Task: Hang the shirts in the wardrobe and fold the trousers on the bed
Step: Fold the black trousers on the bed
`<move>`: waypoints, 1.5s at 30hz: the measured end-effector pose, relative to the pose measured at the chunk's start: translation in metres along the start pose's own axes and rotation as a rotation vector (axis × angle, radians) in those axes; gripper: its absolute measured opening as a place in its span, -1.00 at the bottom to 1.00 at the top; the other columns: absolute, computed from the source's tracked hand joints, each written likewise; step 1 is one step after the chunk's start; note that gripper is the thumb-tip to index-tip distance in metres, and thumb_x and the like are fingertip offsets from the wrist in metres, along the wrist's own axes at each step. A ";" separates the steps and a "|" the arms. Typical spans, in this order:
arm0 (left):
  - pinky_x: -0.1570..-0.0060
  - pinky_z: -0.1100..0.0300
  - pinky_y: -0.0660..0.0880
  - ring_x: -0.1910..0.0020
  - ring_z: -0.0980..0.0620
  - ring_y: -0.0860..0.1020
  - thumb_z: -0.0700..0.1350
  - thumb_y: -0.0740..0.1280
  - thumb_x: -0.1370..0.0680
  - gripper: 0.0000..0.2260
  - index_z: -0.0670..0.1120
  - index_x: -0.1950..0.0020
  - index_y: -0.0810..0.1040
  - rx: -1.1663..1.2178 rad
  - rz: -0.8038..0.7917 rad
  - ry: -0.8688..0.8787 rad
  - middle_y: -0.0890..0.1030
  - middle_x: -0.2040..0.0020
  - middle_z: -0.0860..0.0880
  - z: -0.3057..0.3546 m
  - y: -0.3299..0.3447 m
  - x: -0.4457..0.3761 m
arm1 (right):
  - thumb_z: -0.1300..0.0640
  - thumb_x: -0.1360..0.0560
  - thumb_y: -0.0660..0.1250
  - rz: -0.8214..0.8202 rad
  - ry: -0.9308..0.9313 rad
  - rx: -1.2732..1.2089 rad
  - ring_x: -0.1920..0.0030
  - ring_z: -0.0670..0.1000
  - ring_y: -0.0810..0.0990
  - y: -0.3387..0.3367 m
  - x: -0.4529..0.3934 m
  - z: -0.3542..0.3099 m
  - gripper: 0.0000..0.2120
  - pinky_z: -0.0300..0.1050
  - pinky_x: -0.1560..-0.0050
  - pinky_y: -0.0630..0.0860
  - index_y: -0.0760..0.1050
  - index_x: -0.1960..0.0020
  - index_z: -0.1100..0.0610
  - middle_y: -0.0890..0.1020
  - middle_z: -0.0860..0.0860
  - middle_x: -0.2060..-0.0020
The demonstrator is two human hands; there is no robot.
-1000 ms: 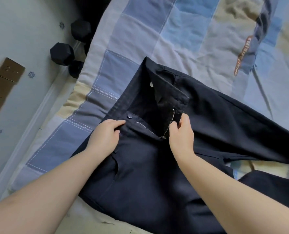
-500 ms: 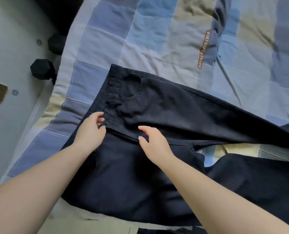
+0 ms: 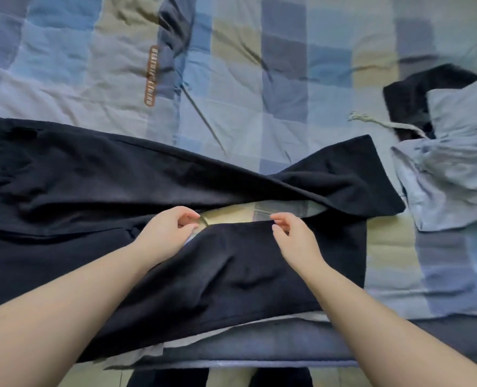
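Note:
Dark navy trousers (image 3: 98,185) lie flat across the bed, waist off to the left and both legs running right. The far leg (image 3: 343,177) and the near leg (image 3: 245,275) part in a narrow gap that shows the quilt. My left hand (image 3: 170,230) sits at the left end of that gap, fingers curled at the near leg's inner edge. My right hand (image 3: 293,236) pinches the same edge further right. No shirts or wardrobe are in view.
A patchwork quilt (image 3: 259,93) in blue, grey and beige covers the bed. At the right lies a crumpled light blue-grey garment (image 3: 455,169) with a drawstring, over a dark garment (image 3: 410,93). The bed's near edge (image 3: 287,358) runs along the bottom.
The view has swung right, from the waistband to the legs. Both hands left the closed waistband and moved right to the near leg's inner edge.

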State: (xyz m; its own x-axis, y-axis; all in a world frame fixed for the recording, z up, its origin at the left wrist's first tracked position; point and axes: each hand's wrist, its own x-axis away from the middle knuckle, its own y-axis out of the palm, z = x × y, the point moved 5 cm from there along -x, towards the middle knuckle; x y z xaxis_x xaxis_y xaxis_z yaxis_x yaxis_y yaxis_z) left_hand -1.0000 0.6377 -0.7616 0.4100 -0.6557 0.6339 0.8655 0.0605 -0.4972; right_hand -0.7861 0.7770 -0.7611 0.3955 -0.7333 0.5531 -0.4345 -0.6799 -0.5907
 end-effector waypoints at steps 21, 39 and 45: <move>-0.30 0.07 0.42 -0.26 0.09 0.48 -0.20 0.38 -0.52 -0.36 0.10 -0.52 0.19 0.422 -0.017 -0.098 0.44 -0.37 0.07 0.214 0.324 -0.096 | 0.08 -0.54 0.26 0.220 0.189 -0.273 -0.12 0.00 0.51 -0.233 -0.133 0.291 -0.65 -0.17 0.07 0.39 0.35 -0.31 0.08 0.53 -0.03 -0.19; -0.18 0.11 0.52 0.02 0.10 0.63 -0.09 0.37 -0.53 -0.85 0.07 -0.08 0.61 0.404 0.343 0.297 0.66 0.09 0.06 0.326 0.204 -0.073 | 0.13 -0.61 0.14 0.560 0.024 -1.133 0.41 -0.15 0.60 -0.339 -0.033 0.183 -0.80 -0.24 0.28 0.56 0.45 0.16 0.09 0.61 -0.04 0.32; -0.16 0.26 0.40 -0.19 0.07 0.53 -0.06 0.35 -0.55 -0.56 0.00 -0.42 0.40 0.268 0.209 0.240 0.57 -0.19 0.02 0.338 0.203 -0.120 | 0.14 -0.63 0.10 0.503 0.077 -1.171 0.07 -0.06 0.64 -0.347 -0.096 0.148 -0.86 -0.12 0.05 0.56 0.41 0.03 0.09 0.61 0.08 -0.01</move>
State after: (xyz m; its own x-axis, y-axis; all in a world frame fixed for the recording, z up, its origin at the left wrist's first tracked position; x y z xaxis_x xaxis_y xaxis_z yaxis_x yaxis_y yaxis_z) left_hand -0.7764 0.9831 -0.7385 0.5334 -0.7638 0.3635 0.8280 0.3837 -0.4088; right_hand -0.5532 1.0823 -0.6960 -0.0502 -0.8782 0.4757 -0.9883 0.1122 0.1029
